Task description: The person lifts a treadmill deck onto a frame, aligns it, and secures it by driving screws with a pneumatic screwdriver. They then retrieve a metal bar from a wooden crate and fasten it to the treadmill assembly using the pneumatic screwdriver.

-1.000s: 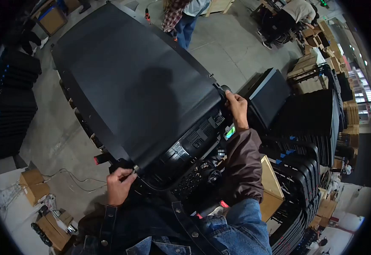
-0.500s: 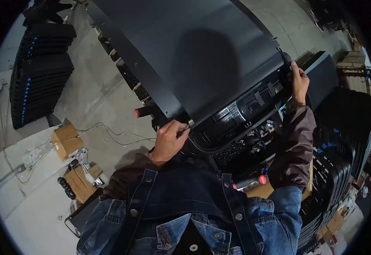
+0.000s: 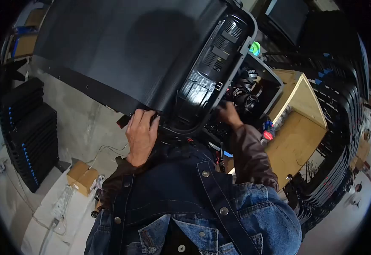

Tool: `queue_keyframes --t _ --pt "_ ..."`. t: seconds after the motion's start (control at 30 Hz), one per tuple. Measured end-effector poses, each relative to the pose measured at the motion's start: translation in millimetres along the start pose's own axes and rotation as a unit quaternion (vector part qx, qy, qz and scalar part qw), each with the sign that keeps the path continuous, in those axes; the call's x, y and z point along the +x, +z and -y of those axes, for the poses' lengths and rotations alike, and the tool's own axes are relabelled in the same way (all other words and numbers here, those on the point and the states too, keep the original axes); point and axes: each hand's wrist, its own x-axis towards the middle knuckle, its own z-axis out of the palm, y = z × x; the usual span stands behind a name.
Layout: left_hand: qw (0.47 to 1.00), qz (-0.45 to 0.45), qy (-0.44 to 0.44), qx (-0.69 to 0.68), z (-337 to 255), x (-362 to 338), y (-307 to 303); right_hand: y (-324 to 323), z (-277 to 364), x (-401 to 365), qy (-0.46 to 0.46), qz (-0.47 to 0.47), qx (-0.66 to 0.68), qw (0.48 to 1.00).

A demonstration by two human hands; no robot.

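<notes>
A large black treadmill deck with a flat belt fills the upper part of the view, its ribbed plastic end cover facing me. My left hand grips the near left corner of the deck, fingers curled over the edge. My right hand reaches under the right side of the end cover, next to black cables and parts. Its fingers are partly hidden, so I cannot see whether it holds anything.
A wooden crate stands right of me, with a red button beside it. Stacks of black decks line the left and right. Cardboard boxes and white cables lie on the concrete floor at lower left.
My right hand left the deck's far right corner and came in under the end cover. My view swung down and right; the deck end now looms closer. My left hand stays on the corner.
</notes>
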Motion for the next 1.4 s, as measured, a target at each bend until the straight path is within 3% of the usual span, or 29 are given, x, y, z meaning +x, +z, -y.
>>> queue_keyframes --t 0.07,0.1,0.2,0.27,0.3,0.37,0.47,0.5,0.6,0.7,0.73,0.77,0.8,0.83,0.87,0.93,1.0,1.03,1.07,1.1,1.13,1.2,1.27,1.3,1.37,1.4 --pt "1.000 0.004 0.011 -0.017 3.0 5.8 0.5 25.1 25.2 -27.4 0.012 0.071 -0.145 0.987" --pt "0.999 0.009 0.008 -0.033 3.5 3.5 -0.7 56.3 -13.3 -15.3 0.013 0.071 -0.139 0.988" --pt "0.996 0.050 -0.008 -0.070 7.2 4.5 -4.3 157.0 -105.3 27.5 -0.005 0.014 -0.138 0.990" --pt "0.995 0.061 -0.001 -0.078 11.2 3.8 -4.6 206.3 -108.8 41.5 0.085 -0.060 -0.246 0.964" --pt "0.994 0.068 -0.006 -0.086 12.6 3.3 -4.8 208.4 -110.7 43.6 0.082 -0.069 -0.238 0.965" --pt "0.993 0.077 -0.003 -0.090 10.4 5.4 -7.6 175.5 -82.2 26.9 -0.025 0.019 -0.303 0.952" --pt "0.991 0.101 0.002 -0.092 19.9 4.3 -9.4 116.5 -21.5 -8.8 0.023 0.051 -0.260 0.964" --pt "0.989 0.113 0.012 -0.094 23.2 4.5 -10.4 119.8 -37.0 -3.9 0.025 0.044 -0.256 0.965" --pt "0.984 0.152 0.015 -0.094 28.5 5.5 -21.0 110.8 -74.1 1.0 0.030 -0.015 -0.207 0.978" --pt "0.966 0.181 0.059 -0.175 44.0 14.3 -31.8 70.0 -43.8 -29.4 0.087 -0.147 -0.154 0.973" --pt "0.958 0.194 0.067 -0.200 48.4 18.1 -37.5 45.4 -33.9 -36.5 0.104 -0.126 0.080 0.983" --pt "0.949 0.208 0.076 -0.226 51.8 23.4 -42.7 22.4 -21.0 -49.3 0.111 -0.102 0.309 0.939" --pt "0.946 0.213 0.087 -0.229 54.5 33.1 -45.8 5.8 18.0 -80.2 0.084 -0.133 0.413 0.897" --pt "0.940 0.182 0.231 -0.174 55.7 44.7 -48.0 -7.7 64.2 -114.1 0.056 -0.163 0.508 0.844" --pt "0.910 0.141 0.372 -0.116 55.1 59.0 -49.6 -15.8 94.4 -140.1 0.028 -0.133 0.546 0.826" --pt "0.879 0.167 0.436 -0.093 47.6 82.5 -46.2 -10.2 141.6 -184.1 -0.008 -0.105 0.571 0.814" --pt "0.760 0.184 0.623 0.007 48.1 103.4 -32.5 14.7 175.2 -208.8 -0.002 -0.111 0.474 0.873" --pt "0.730 0.193 0.656 -0.010 46.3 112.0 -23.8 26.2 192.2 -219.0 -0.034 -0.090 0.424 0.901" --pt "0.722 0.195 0.664 -0.012 41.2 119.6 -18.8 39.3 205.3 -222.7 -0.061 -0.094 0.337 0.935" --pt "0.664 0.265 0.697 0.053 35.0 126.9 -13.2 50.1 216.1 -223.6 -0.086 -0.097 0.246 0.960" --pt "0.599 0.330 0.719 0.120 28.3 134.1 -7.8 62.1 217.5 -216.8 -0.178 -0.175 0.103 0.963" --pt "0.579 0.302 0.755 0.053 25.9 143.1 14.3 74.2 223.8 -203.4 -0.186 -0.218 -0.099 0.953" --pt "0.506 0.367 0.775 0.089 10.7 149.9 14.7 79.7 232.2 -197.9 -0.154 -0.214 -0.089 0.961" --pt "0.500 0.368 0.779 0.089 0.3 152.6 10.1 80.5 233.4 -193.7 -0.158 -0.211 -0.097 0.960" --pt "0.427 0.478 0.749 0.171 -18.2 157.5 4.1 78.9 229.9 -189.9 -0.155 -0.212 -0.102 0.960" --pt "0.421 0.479 0.751 0.169 -22.5 159.1 6.7 78.0 227.1 -189.6 -0.176 -0.212 -0.088 0.957"
